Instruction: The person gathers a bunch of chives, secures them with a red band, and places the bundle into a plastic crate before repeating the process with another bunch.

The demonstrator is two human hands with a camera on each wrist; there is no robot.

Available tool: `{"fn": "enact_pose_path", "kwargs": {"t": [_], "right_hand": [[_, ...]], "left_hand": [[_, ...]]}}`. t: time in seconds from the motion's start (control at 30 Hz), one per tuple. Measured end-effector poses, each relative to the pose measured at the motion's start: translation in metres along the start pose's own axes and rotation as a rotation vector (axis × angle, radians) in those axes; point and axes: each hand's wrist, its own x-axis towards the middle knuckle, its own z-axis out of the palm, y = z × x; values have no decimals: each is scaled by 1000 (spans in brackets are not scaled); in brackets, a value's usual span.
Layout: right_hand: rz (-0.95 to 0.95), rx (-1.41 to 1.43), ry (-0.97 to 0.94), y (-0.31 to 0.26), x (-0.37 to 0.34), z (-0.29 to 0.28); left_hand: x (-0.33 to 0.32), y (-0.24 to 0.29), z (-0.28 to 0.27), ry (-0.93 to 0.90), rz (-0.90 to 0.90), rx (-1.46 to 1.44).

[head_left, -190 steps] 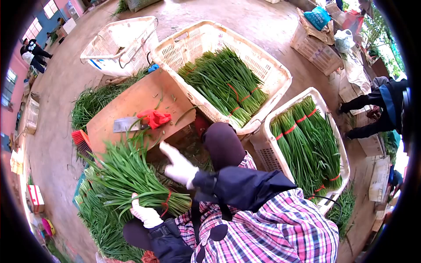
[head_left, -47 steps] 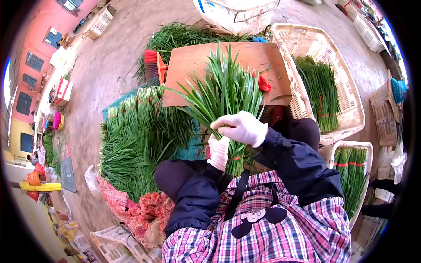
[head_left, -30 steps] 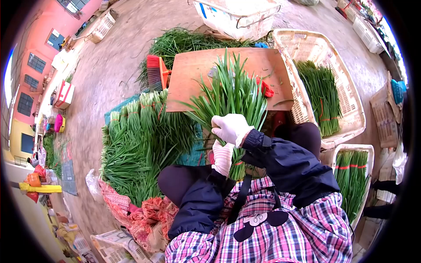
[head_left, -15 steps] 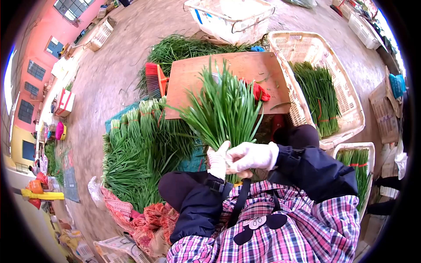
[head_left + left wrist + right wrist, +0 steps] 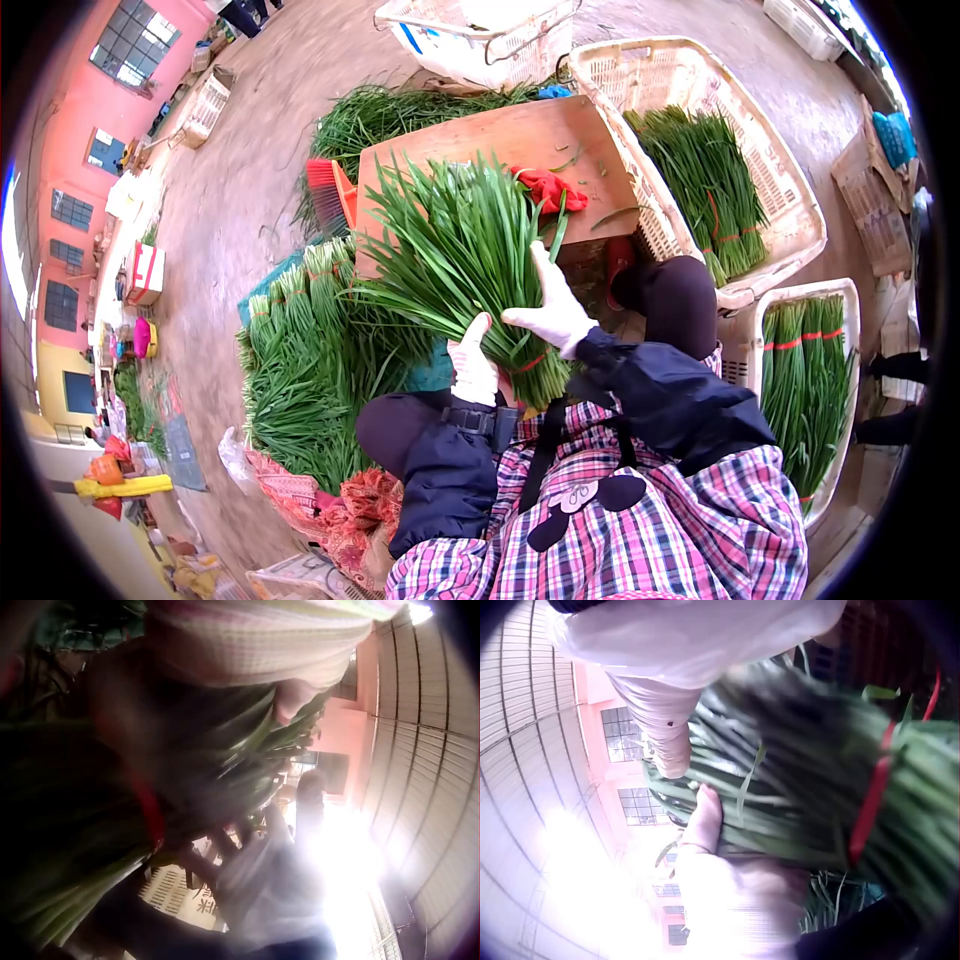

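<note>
Your left hand (image 5: 473,370) grips the leafy bundle (image 5: 465,245); your right hand (image 5: 556,312) spreads against it. Its red band (image 5: 528,364) is on, leaf ends loose. Beyond your right hand, finished-looking bundles (image 5: 700,190) lie crated; the pile (image 5: 320,370) past your left apparently remains.

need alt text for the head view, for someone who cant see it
A gloved left hand grips a leafy green bunch with a red band while the right hand rests against its side. A board with a red cloth lies beyond; more bunches lie in two crates at right and piled at left.
</note>
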Motion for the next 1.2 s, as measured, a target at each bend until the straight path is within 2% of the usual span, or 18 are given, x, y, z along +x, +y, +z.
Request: {"fn": "enact_pose_path", "kwargs": {"t": [0.07, 0.1, 0.17, 0.2, 0.23, 0.27, 0.33, 0.37, 0.47, 0.5, 0.6, 0.7, 0.83, 0.87, 0.97, 1.2], "right_hand": [[10, 44, 50, -7, 8, 23], [-44, 135, 95, -7, 13, 31], [16, 392, 63, 1, 14, 35], [-7, 366, 87, 3, 17, 35], [22, 436, 88, 5, 19, 34], [57, 427, 67, 6, 19, 30], [83, 366, 5, 12, 23, 22], [83, 261, 36, 15, 24, 18], [-269, -32, 298, 13, 29, -5], [-349, -106, 361, -9, 28, -14], [-616, -232, 144, -55, 22, -22], [-652, -505, -27, -45, 18, 2], [-518, -656, -70, -27, 24, 14], [-502, -668, -87, -24, 24, 13], [-514, -698, -101, -24, 23, 13], [-537, -808, -234, -38, 30, 10]], "left_hand": [[-2, -2, -1, -10, 34, 5], [-2, -2, 1, -10, 42, -12], [-2, -3, 1, -6, 55, -46], [-4, 5, -4, 25, -11, 84], [-3, 6, -4, 37, -61, -37], [3, -4, -20, -13, 92, 192], [3, -5, -24, -45, 202, 354], [3, -8, -23, -22, 158, 290], [6, -7, -30, -10, 339, 564], [0, 7, -9, 87, 41, 257], [-16, 27, 17, -33, -45, -142], [-20, 24, 23, -99, -20, -275], [-12, 16, 11, 0, -4, -66], [-11, 15, 11, 30, -14, -104], [-13, 16, 13, 17, -46, -137], [-11, 10, 5, -12, 42, -41]]}}
